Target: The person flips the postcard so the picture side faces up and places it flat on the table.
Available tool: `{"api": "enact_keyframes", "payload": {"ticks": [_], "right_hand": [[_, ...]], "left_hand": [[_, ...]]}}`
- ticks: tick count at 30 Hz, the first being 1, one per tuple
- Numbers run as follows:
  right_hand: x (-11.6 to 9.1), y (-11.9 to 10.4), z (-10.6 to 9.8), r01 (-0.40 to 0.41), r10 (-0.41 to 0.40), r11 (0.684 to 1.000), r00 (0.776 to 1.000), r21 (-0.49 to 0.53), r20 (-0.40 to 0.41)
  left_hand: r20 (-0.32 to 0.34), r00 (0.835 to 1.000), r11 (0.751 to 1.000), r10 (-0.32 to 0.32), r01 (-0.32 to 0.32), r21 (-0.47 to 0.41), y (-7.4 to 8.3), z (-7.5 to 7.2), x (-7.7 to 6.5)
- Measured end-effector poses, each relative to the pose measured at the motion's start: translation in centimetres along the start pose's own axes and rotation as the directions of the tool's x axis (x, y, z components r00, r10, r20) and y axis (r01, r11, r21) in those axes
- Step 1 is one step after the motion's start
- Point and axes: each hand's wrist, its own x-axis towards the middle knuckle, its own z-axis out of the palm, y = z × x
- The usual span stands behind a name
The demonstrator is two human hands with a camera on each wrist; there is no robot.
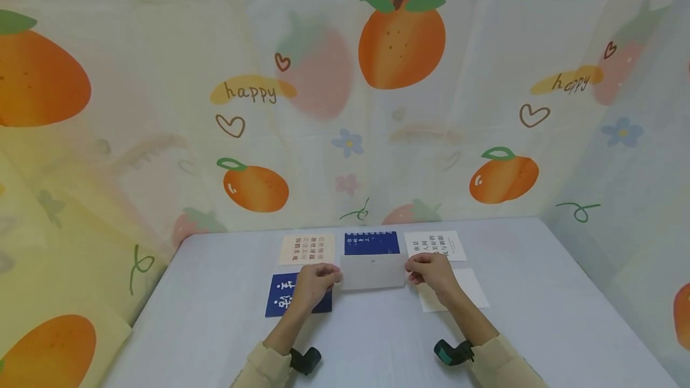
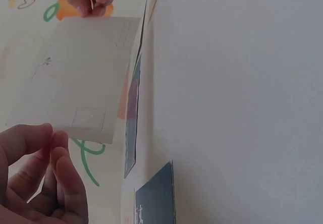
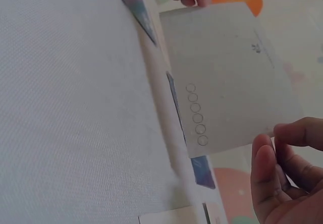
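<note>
A white postcard (image 1: 373, 274) is held up above the table between both hands. My left hand (image 1: 314, 287) pinches its left edge between thumb and fingers. At the opposite edge, my right hand (image 1: 435, 271) pinches it likewise. The card's printed back, with a stamp box in the left wrist view (image 2: 81, 77) and a row of small circles in the right wrist view (image 3: 227, 67), faces the wrist cameras. Behind it lies a dark blue card (image 1: 372, 243), its lower part hidden. Under the left hand is a blue card (image 1: 280, 301) with white characters; a blank white card (image 1: 469, 289) lies by the right hand.
A cream card (image 1: 293, 250) with reddish characters lies back left, and a white card (image 1: 453, 244) with dark writing back right. All lie on a white-covered table (image 1: 377, 346). A fruit-patterned curtain (image 1: 323, 154) rises behind. Both wrists carry dark camera mounts (image 1: 306, 361).
</note>
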Motion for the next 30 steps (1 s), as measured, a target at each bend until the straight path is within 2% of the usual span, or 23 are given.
{"api": "enact_keyframes", "payload": {"ticks": [8,15,30], "right_hand": [[-0.20,0.01,-0.03,0.035,-0.035,0.999,0.999,0.034,-0.010],[-0.12,0.09,-0.08,0.024,-0.022,0.995,1.000,0.099,-0.017],[0.07,0.37,0.31,0.007,0.001,0.988,0.999,0.152,-0.054]], "left_hand": [[-0.019,1.000,1.000,0.010,-0.010,-0.015,-0.13,0.08,0.05],[-0.039,0.999,0.999,0.026,-0.027,-0.019,-0.21,0.19,0.02],[-0.042,0.999,0.997,-0.012,0.009,-0.072,-0.12,0.30,-0.02]]}}
